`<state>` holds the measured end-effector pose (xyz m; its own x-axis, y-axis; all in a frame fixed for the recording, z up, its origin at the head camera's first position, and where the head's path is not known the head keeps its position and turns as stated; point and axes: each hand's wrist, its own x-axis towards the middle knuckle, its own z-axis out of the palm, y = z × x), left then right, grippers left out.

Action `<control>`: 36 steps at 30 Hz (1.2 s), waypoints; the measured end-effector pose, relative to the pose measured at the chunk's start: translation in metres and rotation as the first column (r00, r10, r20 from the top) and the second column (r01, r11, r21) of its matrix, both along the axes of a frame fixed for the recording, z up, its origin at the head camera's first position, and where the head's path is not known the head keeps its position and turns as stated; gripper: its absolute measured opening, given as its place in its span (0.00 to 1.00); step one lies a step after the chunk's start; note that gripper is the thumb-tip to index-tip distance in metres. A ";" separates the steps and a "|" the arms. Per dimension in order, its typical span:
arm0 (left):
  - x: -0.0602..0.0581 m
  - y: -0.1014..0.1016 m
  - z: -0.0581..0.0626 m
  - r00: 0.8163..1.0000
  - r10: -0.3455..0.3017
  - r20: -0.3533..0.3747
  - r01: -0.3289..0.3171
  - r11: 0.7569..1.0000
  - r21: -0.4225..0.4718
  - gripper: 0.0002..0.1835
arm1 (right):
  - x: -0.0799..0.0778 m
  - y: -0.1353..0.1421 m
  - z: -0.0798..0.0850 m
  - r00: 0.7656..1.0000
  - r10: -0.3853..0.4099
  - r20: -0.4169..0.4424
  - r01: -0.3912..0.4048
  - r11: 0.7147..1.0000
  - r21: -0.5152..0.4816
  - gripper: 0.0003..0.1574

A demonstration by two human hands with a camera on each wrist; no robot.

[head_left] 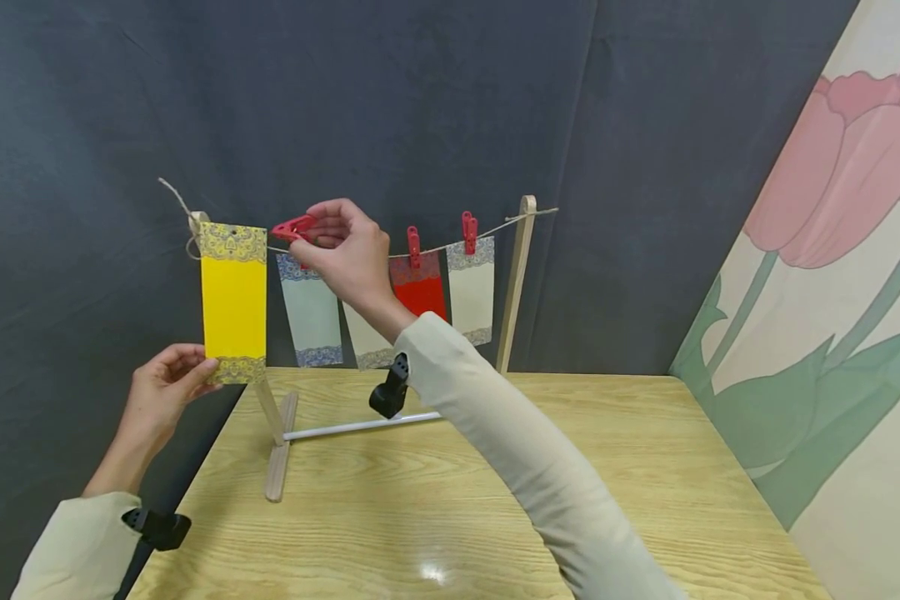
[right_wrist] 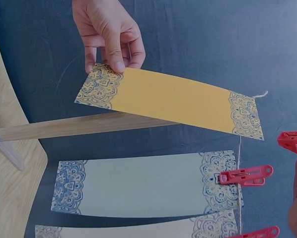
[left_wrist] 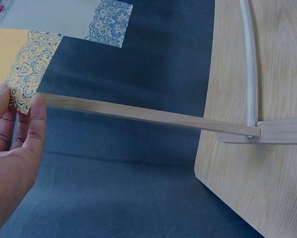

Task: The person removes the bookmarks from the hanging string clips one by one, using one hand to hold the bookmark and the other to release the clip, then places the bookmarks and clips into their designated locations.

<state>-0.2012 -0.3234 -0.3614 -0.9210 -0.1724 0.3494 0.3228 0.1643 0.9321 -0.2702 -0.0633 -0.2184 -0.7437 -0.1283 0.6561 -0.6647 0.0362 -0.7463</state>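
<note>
Pinching a yellow rectangular card (head_left: 234, 308) low in the left hand (head_left: 159, 390). Gripping a red plastic clothespin (head_left: 292, 227) near the card's top in the right hand (head_left: 354, 260).

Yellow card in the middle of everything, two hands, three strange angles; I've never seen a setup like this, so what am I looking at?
There's no machine, just a person's left hand and right hand. The head picture comes from a camera worn on the head; the other two come from cameras on the wrists. The left hand pinches the yellow card by its lower end; the right holds a red clothespin near its top, apart from it. On the table stands a frame with a string across it, where other cards hang from clothespins.
</note>
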 end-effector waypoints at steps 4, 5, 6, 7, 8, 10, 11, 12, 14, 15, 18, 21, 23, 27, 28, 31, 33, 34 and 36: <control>0.002 0.004 0.001 0.999 -0.026 -0.019 0.026 1.000 0.008 0.10 | 0.001 0.006 -0.002 1.000 -0.016 0.003 0.016 1.000 0.014 0.18; 0.002 0.005 0.002 0.999 -0.031 -0.024 0.032 0.999 0.010 0.10 | 0.001 0.007 -0.003 1.000 -0.015 0.006 0.015 1.000 0.017 0.18; 0.003 0.005 0.002 0.999 -0.040 -0.029 0.041 0.999 0.017 0.10 | 0.001 0.009 -0.003 1.000 -0.013 0.006 0.013 1.000 0.017 0.18; 0.003 0.006 0.002 0.998 -0.049 -0.033 0.050 0.998 0.026 0.10 | 0.000 0.010 -0.004 1.000 -0.012 0.010 0.012 1.000 0.019 0.19; 0.004 0.007 0.003 0.998 -0.058 -0.035 0.060 0.998 0.035 0.09 | 0.000 0.011 -0.005 1.000 -0.009 0.013 0.009 1.000 0.017 0.19; 0.005 0.009 0.003 0.996 -0.077 -0.041 0.079 0.995 0.053 0.10 | 0.000 0.014 -0.007 1.000 0.000 0.019 0.000 1.000 0.007 0.19; 0.006 0.010 0.003 0.995 -0.087 -0.043 0.089 0.994 0.060 0.10 | -0.001 0.015 -0.007 1.000 0.002 0.021 -0.002 1.000 0.002 0.20; 0.006 0.011 0.004 0.994 -0.098 -0.046 0.101 0.992 0.069 0.10 | -0.001 0.017 -0.007 1.000 0.004 0.023 -0.004 1.000 -0.004 0.20; 0.006 0.013 0.004 0.992 -0.118 -0.053 0.122 0.989 0.086 0.11 | 0.000 0.020 -0.007 1.000 0.008 0.028 -0.008 1.000 -0.016 0.20; 0.006 0.014 0.005 0.990 -0.127 -0.059 0.132 0.987 0.092 0.11 | 0.000 0.022 -0.007 0.999 0.010 0.032 -0.010 1.000 -0.020 0.20; 0.007 0.016 0.007 0.985 -0.153 -0.078 0.161 0.981 0.110 0.11 | 0.001 0.026 -0.007 0.999 0.016 0.039 -0.015 1.000 -0.025 0.20; 0.007 0.019 0.008 0.980 -0.176 -0.093 0.187 0.975 0.121 0.12 | 0.002 0.031 -0.008 0.999 0.021 0.038 -0.020 0.999 -0.032 0.20; 0.008 0.020 0.009 0.977 -0.188 -0.097 0.199 0.972 0.122 0.12 | 0.003 0.034 -0.009 0.999 0.025 0.036 -0.023 0.999 -0.040 0.20; 0.010 0.025 0.013 0.976 -0.198 -0.090 0.207 0.972 0.111 0.12 | 0.004 0.041 -0.010 0.999 0.018 0.037 -0.016 0.999 -0.043 0.20; 0.011 0.027 0.014 0.976 -0.199 -0.088 0.207 0.973 0.105 0.11 | 0.004 0.042 -0.010 0.999 0.012 0.037 -0.011 0.999 -0.039 0.20; 0.013 0.030 0.016 0.976 -0.203 -0.081 0.210 0.973 0.093 0.11 | 0.004 0.048 -0.011 1.000 0.009 0.030 -0.008 0.999 -0.042 0.20; 0.015 0.032 0.017 0.975 -0.209 -0.080 0.215 0.973 0.085 0.11 | 0.005 0.052 -0.011 1.000 0.014 0.019 -0.013 0.998 -0.058 0.20; 0.016 0.033 0.017 0.974 -0.212 -0.080 0.219 0.972 0.084 0.11 | 0.006 0.053 -0.011 1.000 0.017 0.012 -0.016 0.998 -0.066 0.20; 0.017 0.035 0.019 0.972 -0.221 -0.080 0.228 0.970 0.085 0.10 | 0.006 0.056 -0.011 1.000 0.029 0.008 -0.029 0.996 -0.084 0.20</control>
<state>-0.1845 -0.2884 -0.3426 -0.9138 0.0012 0.4063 0.4062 -0.0056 0.9137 -0.2637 -0.0068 -0.2296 -0.7464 -0.0946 0.6588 -0.6578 -0.0461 -0.7518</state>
